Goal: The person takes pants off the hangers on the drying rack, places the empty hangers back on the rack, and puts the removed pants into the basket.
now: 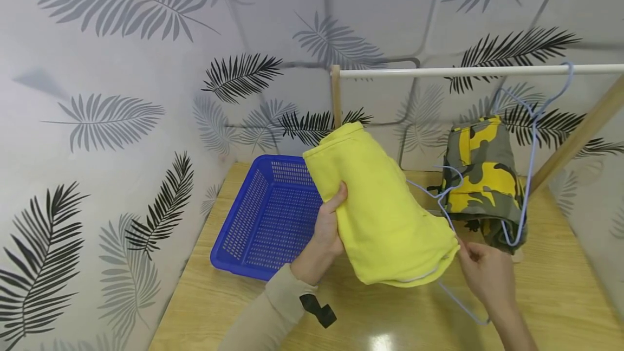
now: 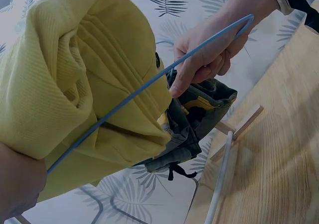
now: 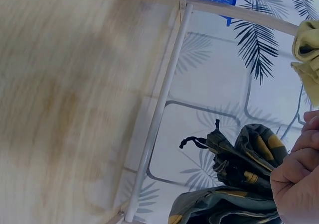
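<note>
My left hand (image 1: 329, 226) grips a thick, folded yellow garment (image 1: 385, 210), its thumb lying over the cloth. A light-blue wire hanger (image 1: 441, 195) goes with it: the hook sticks out past the garment's right side, and the long bottom bar (image 2: 144, 87) crosses in front of the folds in the left wrist view. At the garment's lower right corner, the fingertips of my right hand (image 1: 489, 272) pinch the cloth edge close to the hanger's wire. Ribbed folds of the garment show in the left wrist view.
A blue plastic basket (image 1: 287, 223) stands left on the wooden table (image 1: 195, 313). Across the back right runs a white rail (image 1: 478, 70) on wooden posts. A second blue hanger (image 1: 533, 123) hangs there with a camouflage garment (image 1: 482, 177) in yellow, grey and black.
</note>
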The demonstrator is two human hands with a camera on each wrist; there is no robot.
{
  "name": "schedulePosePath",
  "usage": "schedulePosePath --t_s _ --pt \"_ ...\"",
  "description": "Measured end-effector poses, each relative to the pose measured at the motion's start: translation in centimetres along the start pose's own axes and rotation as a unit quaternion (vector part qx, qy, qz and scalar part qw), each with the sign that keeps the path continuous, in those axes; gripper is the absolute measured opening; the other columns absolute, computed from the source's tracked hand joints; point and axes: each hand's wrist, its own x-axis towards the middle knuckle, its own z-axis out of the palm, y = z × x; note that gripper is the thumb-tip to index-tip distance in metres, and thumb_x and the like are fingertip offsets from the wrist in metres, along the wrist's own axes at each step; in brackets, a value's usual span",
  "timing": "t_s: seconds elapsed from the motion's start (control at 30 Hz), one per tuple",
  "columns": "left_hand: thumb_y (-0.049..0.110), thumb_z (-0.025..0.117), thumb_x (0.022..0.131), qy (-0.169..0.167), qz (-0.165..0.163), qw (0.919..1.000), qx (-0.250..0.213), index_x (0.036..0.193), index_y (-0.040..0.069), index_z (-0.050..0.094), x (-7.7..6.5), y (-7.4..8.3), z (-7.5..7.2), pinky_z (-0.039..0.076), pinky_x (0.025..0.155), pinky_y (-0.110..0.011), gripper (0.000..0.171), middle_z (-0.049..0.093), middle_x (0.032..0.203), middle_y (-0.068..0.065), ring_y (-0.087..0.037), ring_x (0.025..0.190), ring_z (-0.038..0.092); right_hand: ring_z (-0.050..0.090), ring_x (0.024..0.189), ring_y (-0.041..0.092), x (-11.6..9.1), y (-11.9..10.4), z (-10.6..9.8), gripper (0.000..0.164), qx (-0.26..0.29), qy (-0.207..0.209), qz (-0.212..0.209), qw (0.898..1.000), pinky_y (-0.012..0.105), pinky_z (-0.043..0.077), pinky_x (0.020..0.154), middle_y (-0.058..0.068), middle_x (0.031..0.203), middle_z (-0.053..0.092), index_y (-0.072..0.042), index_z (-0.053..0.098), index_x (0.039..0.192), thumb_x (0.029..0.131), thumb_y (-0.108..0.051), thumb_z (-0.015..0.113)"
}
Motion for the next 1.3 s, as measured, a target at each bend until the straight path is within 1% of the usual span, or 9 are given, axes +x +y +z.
schedulePosePath --t_s 0.2,0.3,0.43,0.57,0.63,0.8,0.93,1.07,1.3 --pt "0.04 0.056 0.106 0.014 -0.004 0.9999 -0.007 0.114 0.024 0.06 0.0 -0.1 0.5 0.059 0.086 -0.019 0.017 0.075 0.101 0.014 0.0 0.092 0.073 0.024 0.039 -0.011 -0.7 -0.3 0.4 0.043 0.038 0.006 0.037 0.999 0.014 0.022 0.036 -0.003 0.043 0.048 -0.011 0.057 0.05 0.089 0.004 0.064" --pt "0.041 0.055 0.107 0.02 -0.007 0.9997 -0.009 0.115 0.025 0.059 0.0 0.1 0.6 0.059 0.086 -0.019 0.019 0.075 0.102 0.015 0.0 0.092 0.073 0.023 0.04 -0.014 -1.0 -0.4 0.8 0.04 0.039 0.03 0.033 0.998 0.013 0.021 0.036 0.0 0.043 0.05 -0.009 0.058 0.051 0.086 0.008 0.061" --pt "0.043 0.057 0.106 0.031 -0.009 0.9993 -0.02 0.117 0.024 0.058 0.0 0.5 0.8 0.058 0.086 -0.019 0.022 0.075 0.103 0.014 -0.001 0.093 0.073 0.021 0.04 -0.016 -1.4 -0.4 1.2 0.042 0.04 0.062 0.023 0.997 0.013 0.018 0.036 0.001 0.041 0.05 -0.012 0.053 0.049 0.085 0.008 0.06" --pt "0.042 0.053 0.107 0.037 -0.017 0.999 -0.019 0.117 0.024 0.058 -0.2 0.8 0.8 0.059 0.085 -0.019 0.021 0.075 0.102 0.014 -0.001 0.093 0.073 0.024 0.038 -0.015 -1.5 -0.3 1.2 0.04 0.046 0.072 0.026 0.996 0.013 0.02 0.035 0.004 0.042 0.053 -0.012 0.056 0.05 0.085 0.006 0.062" --pt "0.041 0.052 0.108 0.037 -0.023 0.9989 -0.015 0.116 0.024 0.058 -0.2 0.8 0.8 0.059 0.085 -0.019 0.02 0.076 0.101 0.014 -0.001 0.092 0.073 0.027 0.037 -0.015 -1.5 -0.3 1.2 0.041 0.048 0.072 0.028 0.996 0.013 0.022 0.034 0.005 0.043 0.056 -0.011 0.058 0.05 0.088 0.003 0.065" --pt "0.04 0.053 0.108 0.048 -0.033 0.9983 -0.01 0.114 0.023 0.059 -0.4 0.9 0.6 0.059 0.084 -0.019 0.019 0.076 0.1 0.014 -0.001 0.091 0.073 0.027 0.037 -0.015 -1.3 -0.2 1.0 0.049 0.044 0.086 -0.001 0.995 0.015 0.021 0.033 0.008 0.042 0.057 -0.012 0.056 0.048 0.094 -0.009 0.073" --pt "0.038 0.052 0.108 0.054 -0.033 0.998 0.003 0.113 0.024 0.059 -0.7 1.1 0.3 0.059 0.084 -0.019 0.017 0.075 0.099 0.014 -0.001 0.09 0.073 0.025 0.039 -0.015 -1.1 -0.2 0.9 0.054 0.043 0.101 -0.015 0.994 0.016 0.019 0.036 0.006 0.041 0.055 -0.016 0.051 0.045 0.094 -0.012 0.075" --pt "0.036 0.052 0.109 0.055 -0.04 0.9976 0.016 0.113 0.024 0.059 -1.2 1.4 -0.1 0.059 0.084 -0.019 0.015 0.075 0.099 0.015 -0.001 0.09 0.073 0.024 0.039 -0.016 -1.1 -0.2 0.7 0.055 0.039 0.103 -0.009 0.994 0.015 0.018 0.036 0.004 0.039 0.053 -0.018 0.049 0.045 0.093 -0.012 0.076" --pt "0.035 0.052 0.108 0.052 -0.057 0.9963 0.036 0.112 0.024 0.059 -2.3 2.0 -0.8 0.059 0.083 -0.019 0.013 0.076 0.098 0.014 -0.001 0.089 0.073 0.02 0.039 -0.016 -0.9 -0.2 0.6 0.055 0.026 0.113 0.002 0.993 0.011 0.012 0.04 0.004 0.037 0.047 -0.016 0.047 0.044 0.089 -0.01 0.078"
